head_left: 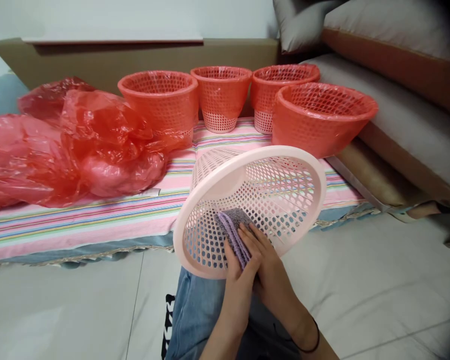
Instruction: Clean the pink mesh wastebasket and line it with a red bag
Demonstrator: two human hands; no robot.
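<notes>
A pale pink perforated basket lies tilted on its side above the person's knees, its wide mouth facing me. At the lower rim, my left hand and my right hand come together around a folded grey cloth with purple edges. Both hands grip this cloth, the left along its near side and the right over its right side. Part of the cloth reaches into the basket's mouth. The fingertips under the cloth are hidden.
Several baskets wrapped in red plastic, one at the right, stand on a striped cloth. Crumpled red plastic bags lie at the left. Grey cushions are stacked at the right. Tiled floor shows below.
</notes>
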